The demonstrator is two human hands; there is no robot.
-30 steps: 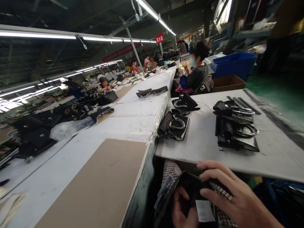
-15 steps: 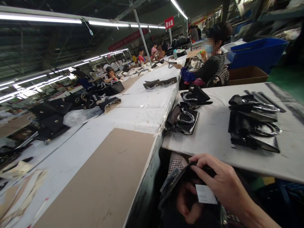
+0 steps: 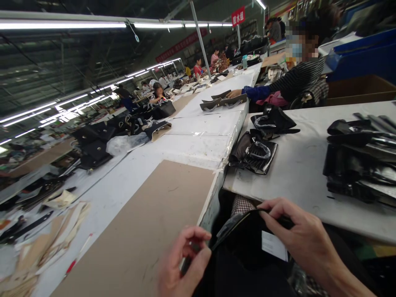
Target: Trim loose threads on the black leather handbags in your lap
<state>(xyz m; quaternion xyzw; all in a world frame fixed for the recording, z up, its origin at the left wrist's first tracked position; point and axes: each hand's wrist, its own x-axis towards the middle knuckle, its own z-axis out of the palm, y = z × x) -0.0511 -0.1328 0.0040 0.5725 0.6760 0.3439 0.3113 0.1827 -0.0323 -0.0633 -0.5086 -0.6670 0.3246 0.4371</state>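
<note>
A black bag lies open at my lap, its dark inside facing up and a white label showing within. My right hand pinches the far right part of its rim between thumb and fingers. At the rim's left side, my left hand is curled with thumb and forefinger at the edge; it is slightly blurred. A clear plastic wrap shows along the outside of the bag. The lower part of the bag runs out of the picture.
A brown board lies on the long white table. On the side table rest several black bags with wrapped handles. A red pen lies at left. A co-worker reaches toward dark strips.
My left hand has come out from inside the bag to its left rim. My right hand keeps its pinch. The view has shifted, and the co-worker's hand has reached the strips.
</note>
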